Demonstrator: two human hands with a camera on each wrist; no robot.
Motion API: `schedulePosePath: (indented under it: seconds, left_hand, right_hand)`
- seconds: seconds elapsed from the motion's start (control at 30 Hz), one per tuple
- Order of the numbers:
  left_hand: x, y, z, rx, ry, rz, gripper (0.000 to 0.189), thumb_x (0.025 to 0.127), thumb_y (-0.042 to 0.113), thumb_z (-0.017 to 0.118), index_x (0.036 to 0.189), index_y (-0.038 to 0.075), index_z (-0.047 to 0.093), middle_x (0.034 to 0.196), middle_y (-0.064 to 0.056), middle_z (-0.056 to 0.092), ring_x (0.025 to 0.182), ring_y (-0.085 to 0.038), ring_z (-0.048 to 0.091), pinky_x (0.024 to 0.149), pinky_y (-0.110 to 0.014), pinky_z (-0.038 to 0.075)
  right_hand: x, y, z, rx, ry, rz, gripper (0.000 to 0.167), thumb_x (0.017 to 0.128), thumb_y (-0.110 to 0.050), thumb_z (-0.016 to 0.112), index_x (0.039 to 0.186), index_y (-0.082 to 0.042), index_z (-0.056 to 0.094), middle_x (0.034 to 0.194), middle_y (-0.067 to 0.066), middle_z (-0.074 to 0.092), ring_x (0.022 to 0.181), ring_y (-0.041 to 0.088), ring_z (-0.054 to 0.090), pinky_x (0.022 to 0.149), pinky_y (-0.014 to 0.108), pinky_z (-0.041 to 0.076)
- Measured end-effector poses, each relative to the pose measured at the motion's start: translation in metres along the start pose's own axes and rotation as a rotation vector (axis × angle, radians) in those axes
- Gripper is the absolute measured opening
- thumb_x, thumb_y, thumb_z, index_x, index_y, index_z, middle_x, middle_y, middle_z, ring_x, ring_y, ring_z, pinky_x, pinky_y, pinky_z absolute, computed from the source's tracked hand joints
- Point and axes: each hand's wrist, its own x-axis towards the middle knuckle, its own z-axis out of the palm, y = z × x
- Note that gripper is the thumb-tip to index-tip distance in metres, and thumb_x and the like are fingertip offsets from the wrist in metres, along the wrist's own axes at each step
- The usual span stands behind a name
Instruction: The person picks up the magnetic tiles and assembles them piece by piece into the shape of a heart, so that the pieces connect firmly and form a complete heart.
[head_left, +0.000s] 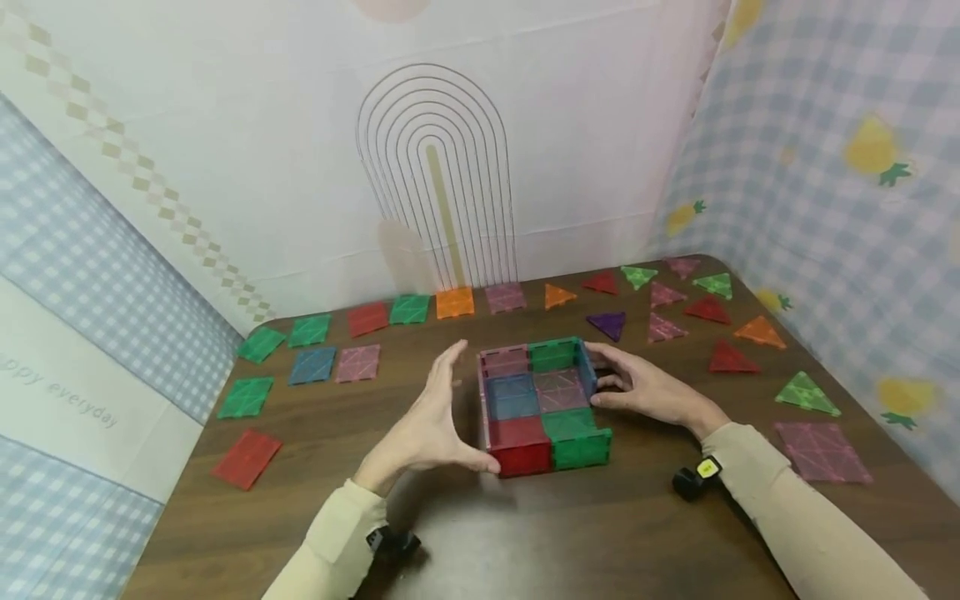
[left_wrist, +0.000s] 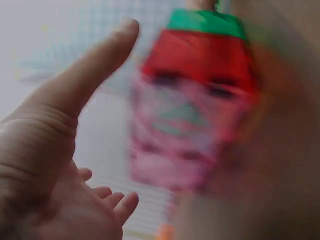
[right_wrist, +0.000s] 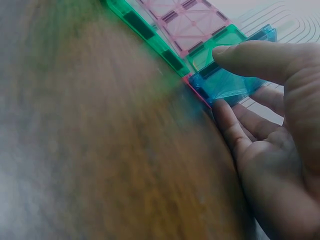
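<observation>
A low open box (head_left: 517,429) of translucent magnetic tiles stands mid-table, with a floor of blue, pink, red and green squares and upright tiles round it. My left hand (head_left: 429,429) is spread at its left side, thumb near the front red tile (head_left: 525,459); the left wrist view is blurred, but a gap shows beside the thumb (left_wrist: 95,67). At the right side my right hand (head_left: 647,387) holds an upright blue tile (head_left: 586,372) between thumb and fingertips. The right wrist view shows the thumb (right_wrist: 265,59) across that blue tile (right_wrist: 230,85).
Loose square tiles, such as a red one (head_left: 247,458) and a green one (head_left: 246,397), lie left and along the back. Triangles, including a purple one (head_left: 607,324) and a lime one (head_left: 807,393), lie right. A pink tile (head_left: 822,452) is near the right edge.
</observation>
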Motion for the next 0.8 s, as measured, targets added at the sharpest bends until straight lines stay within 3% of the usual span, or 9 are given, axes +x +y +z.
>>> schedulePosePath:
  seconds: [0.1, 0.2, 0.3, 0.4, 0.47, 0.57, 0.67, 0.73, 0.8]
  left_hand:
    - [-0.002, -0.025, 0.011, -0.12, -0.083, -0.017, 0.169, 0.058, 0.03, 0.114, 0.178, 0.016, -0.004, 0.185, -0.014, 0.009, 0.162, -0.042, 0.036, 0.129, -0.058, 0.038]
    - [0.0, -0.04, 0.02, -0.199, -0.119, 0.013, 0.173, 0.059, 0.022, 0.114, 0.177, 0.014, -0.011, 0.185, -0.014, 0.008, 0.166, -0.035, 0.029, 0.13, -0.05, 0.038]
    - [0.001, -0.047, 0.022, -0.22, -0.111, 0.014, 0.173, 0.058, 0.02, 0.114, 0.177, 0.015, -0.012, 0.185, -0.012, 0.01, 0.165, -0.031, 0.032, 0.13, -0.045, 0.04]
    - [0.001, -0.049, 0.022, -0.22, -0.129, -0.008, 0.172, 0.059, 0.022, 0.114, 0.177, 0.017, -0.011, 0.186, -0.01, 0.009, 0.163, -0.031, 0.037, 0.129, -0.044, 0.04]
    - [0.0, -0.049, 0.02, -0.215, -0.145, -0.031, 0.17, 0.061, 0.025, 0.113, 0.178, 0.02, -0.01, 0.185, -0.008, 0.01, 0.161, -0.03, 0.04, 0.13, -0.046, 0.04]
    - [-0.001, -0.049, 0.018, -0.195, -0.157, -0.063, 0.167, 0.06, 0.028, 0.113, 0.178, 0.023, -0.006, 0.185, -0.005, 0.012, 0.16, -0.029, 0.042, 0.13, -0.049, 0.039]
    - [-0.001, -0.05, 0.015, -0.179, -0.163, -0.081, 0.166, 0.06, 0.029, 0.113, 0.179, 0.023, -0.003, 0.184, -0.005, 0.015, 0.159, -0.029, 0.044, 0.13, -0.05, 0.038]
    - [0.0, -0.051, 0.014, -0.176, -0.169, -0.08, 0.166, 0.06, 0.03, 0.112, 0.179, 0.023, -0.003, 0.184, -0.006, 0.014, 0.16, -0.029, 0.043, 0.13, -0.05, 0.038]
    - [0.002, -0.052, 0.014, -0.178, -0.175, -0.07, 0.166, 0.061, 0.03, 0.113, 0.179, 0.022, -0.004, 0.184, -0.007, 0.014, 0.16, -0.029, 0.043, 0.13, -0.049, 0.038]
  right_hand:
    - [0.0, 0.003, 0.001, -0.034, 0.005, -0.007, 0.093, 0.106, -0.014, 0.078, 0.179, -0.012, 0.021, 0.169, 0.025, 0.043, 0.142, 0.038, 0.058, 0.109, 0.026, 0.056]
    - [0.001, 0.002, 0.003, -0.074, 0.008, -0.015, 0.093, 0.105, -0.015, 0.079, 0.179, -0.013, 0.022, 0.168, 0.025, 0.045, 0.143, 0.038, 0.057, 0.11, 0.026, 0.055]
    - [-0.003, -0.005, 0.002, -0.123, 0.026, -0.045, 0.094, 0.104, -0.015, 0.081, 0.178, -0.013, 0.023, 0.169, 0.025, 0.045, 0.145, 0.038, 0.057, 0.111, 0.026, 0.055]
    - [-0.022, -0.015, -0.008, -0.198, 0.1, -0.107, 0.091, 0.102, -0.009, 0.081, 0.176, -0.01, 0.029, 0.168, 0.024, 0.048, 0.144, 0.032, 0.059, 0.111, 0.022, 0.052]
    - [-0.043, -0.024, -0.019, -0.255, 0.184, -0.161, 0.088, 0.1, 0.0, 0.081, 0.174, -0.006, 0.034, 0.166, 0.022, 0.051, 0.142, 0.026, 0.062, 0.11, 0.019, 0.051]
    - [-0.085, -0.037, -0.039, -0.352, 0.326, -0.17, 0.087, 0.095, 0.009, 0.082, 0.17, -0.007, 0.042, 0.161, 0.01, 0.059, 0.138, 0.013, 0.063, 0.108, 0.013, 0.048]
    - [-0.132, -0.04, -0.056, -0.442, 0.436, -0.102, 0.086, 0.093, 0.009, 0.084, 0.167, -0.011, 0.047, 0.158, -0.004, 0.061, 0.134, 0.002, 0.061, 0.103, 0.009, 0.046]
    - [-0.165, -0.035, -0.066, -0.46, 0.442, -0.035, 0.084, 0.094, 0.008, 0.084, 0.167, -0.008, 0.046, 0.158, -0.015, 0.057, 0.127, -0.005, 0.063, 0.097, 0.008, 0.05]
    - [-0.195, -0.025, -0.074, -0.509, 0.441, 0.022, 0.085, 0.092, 0.005, 0.087, 0.166, -0.005, 0.046, 0.157, -0.026, 0.052, 0.126, -0.014, 0.057, 0.093, 0.004, 0.046]
